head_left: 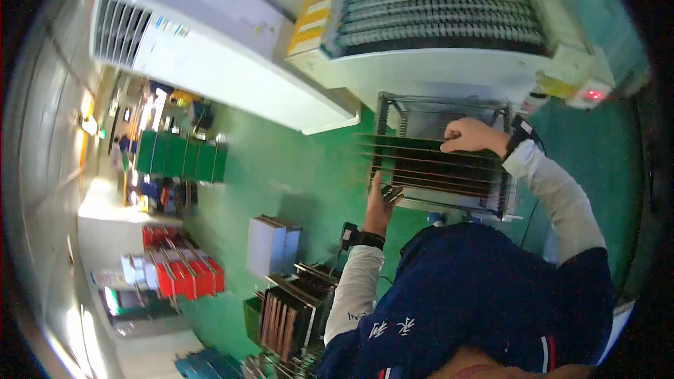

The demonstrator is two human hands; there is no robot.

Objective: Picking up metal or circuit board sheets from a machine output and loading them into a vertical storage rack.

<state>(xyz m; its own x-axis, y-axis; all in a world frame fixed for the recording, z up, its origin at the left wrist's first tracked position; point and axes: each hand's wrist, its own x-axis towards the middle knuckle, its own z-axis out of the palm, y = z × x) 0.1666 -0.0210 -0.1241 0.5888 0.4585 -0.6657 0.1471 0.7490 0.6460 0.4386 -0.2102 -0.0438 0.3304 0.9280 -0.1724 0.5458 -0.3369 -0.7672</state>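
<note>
A metal-framed rack point(383, 118) stands in front of me, holding several thin, dark flat panels point(439, 174) with a green panel point(407, 142) at the far side. My right hand point(477, 136) is closed with curled fingers at the top edge of the green panel, toward its right end. At the left end of the panels is my left hand point(379, 209), its thumb stretched up and apart from the fingers, which point right and look dark at the tips. The panels' left ends are blurred. Dark bands with small boxes circle both wrists.
Beyond the rack is a pale machine point(435, 70) with rows of rollers and a green panel on top. A long white vented cabinet point(232, 56) stands left of it. Nearer left are a pale box-like stack point(272, 247), a rack of brown panels point(284, 319) and red bins point(189, 277).
</note>
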